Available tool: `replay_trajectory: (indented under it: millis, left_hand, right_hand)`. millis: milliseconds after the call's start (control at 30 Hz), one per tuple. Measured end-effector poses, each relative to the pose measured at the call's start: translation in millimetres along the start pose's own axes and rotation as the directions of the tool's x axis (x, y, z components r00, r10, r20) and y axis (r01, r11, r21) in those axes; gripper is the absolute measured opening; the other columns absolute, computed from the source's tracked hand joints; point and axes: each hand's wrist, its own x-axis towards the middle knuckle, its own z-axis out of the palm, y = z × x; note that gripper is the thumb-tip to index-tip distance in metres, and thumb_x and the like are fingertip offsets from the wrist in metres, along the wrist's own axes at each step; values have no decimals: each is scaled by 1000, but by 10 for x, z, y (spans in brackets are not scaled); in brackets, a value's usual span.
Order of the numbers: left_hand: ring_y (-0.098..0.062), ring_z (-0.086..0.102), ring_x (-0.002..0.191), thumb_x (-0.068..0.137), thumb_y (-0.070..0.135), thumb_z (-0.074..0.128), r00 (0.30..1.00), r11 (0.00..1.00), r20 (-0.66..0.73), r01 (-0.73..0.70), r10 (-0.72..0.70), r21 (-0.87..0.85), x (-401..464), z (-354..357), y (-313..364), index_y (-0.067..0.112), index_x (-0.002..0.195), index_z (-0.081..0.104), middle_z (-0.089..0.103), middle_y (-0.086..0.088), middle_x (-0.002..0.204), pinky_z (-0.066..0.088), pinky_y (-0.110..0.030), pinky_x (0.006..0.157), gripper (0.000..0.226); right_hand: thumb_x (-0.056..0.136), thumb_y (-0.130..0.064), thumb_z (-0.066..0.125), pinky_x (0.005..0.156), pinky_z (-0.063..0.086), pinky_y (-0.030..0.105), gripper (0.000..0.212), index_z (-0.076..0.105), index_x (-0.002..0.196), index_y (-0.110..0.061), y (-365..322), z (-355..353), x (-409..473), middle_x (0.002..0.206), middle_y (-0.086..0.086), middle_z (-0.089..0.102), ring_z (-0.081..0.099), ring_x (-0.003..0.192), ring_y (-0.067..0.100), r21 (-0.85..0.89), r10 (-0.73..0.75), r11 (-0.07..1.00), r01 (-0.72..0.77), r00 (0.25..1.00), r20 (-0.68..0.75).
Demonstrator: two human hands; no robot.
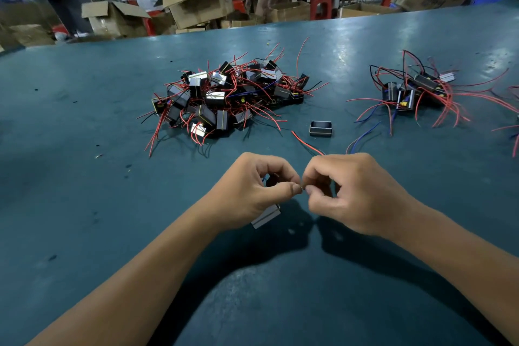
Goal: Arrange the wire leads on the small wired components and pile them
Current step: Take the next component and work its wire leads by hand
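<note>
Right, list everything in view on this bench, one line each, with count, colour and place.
large pile: one, many black and silver components with red leads, table centre
small pile: one, several components with red, blue and black leads, far right
loose frame: one, black and silver, between the piles
held component: one, silver and black, under the left hand
table: one, teal
cardboard boxes: several, brown, floor behind
people: three, background, partly cropped
left hand: grips the component
right hand: pinches a wire lead

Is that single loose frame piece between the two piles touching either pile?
No, the loose frame piece lies alone on the green table, clear of the big pile and the smaller pile.
</note>
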Motion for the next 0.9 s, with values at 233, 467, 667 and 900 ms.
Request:
replay_trajectory:
  millis: [233, 467, 667, 900]
  left_hand:
    - [-6, 54, 77, 84, 18, 71, 975, 914, -55, -179, 213, 364, -10, 10, 22, 23, 77, 69, 62, 23, 73, 30, -18, 81, 9]
    - [-3, 53, 68, 85, 15, 72, 999, 996, -43, -28, 31, 81, -2, -38, -6, 25, 76, 70, 63, 15, 69, 42, -21, 70, 14]
    - [2, 49, 60, 85, 15, 70, 1000, 998, -25, 9, -11, -70, -4, -37, -6, 13, 78, 73, 62, 17, 64, 37, -11, 61, 8]
    - [-3, 43, 56, 85, 16, 70, 1000, 991, -7, 23, -24, -129, -7, -29, -7, 19, 75, 72, 58, 15, 61, 35, -13, 57, 10]
  right_hand:
    - [69, -6, 54, 31, 24, 14, 8, 56, 64, -12, -105, 6, 94, 58, 0, 48, 38, 41, 6, 653, 480, -92, -752, 541, 691]
    - [82, -8, 66, 59, 38, 9, 6, 67, 82, -13, 63, -85, 1, 68, -11, 62, 49, 57, 1, 59, 14, 998, -8, 995, -94]
    - [86, -13, 59, 46, 41, 31, 11, 68, 80, -10, 38, -107, 8, 71, -1, 60, 54, 59, 19, -363, -385, 864, 350, 922, -27]
    - [83, -15, 54, 46, 44, 35, 13, 64, 79, -7, -22, -94, 1, 70, -1, 58, 53, 56, 21, -266, -298, 921, 284, 954, -12]
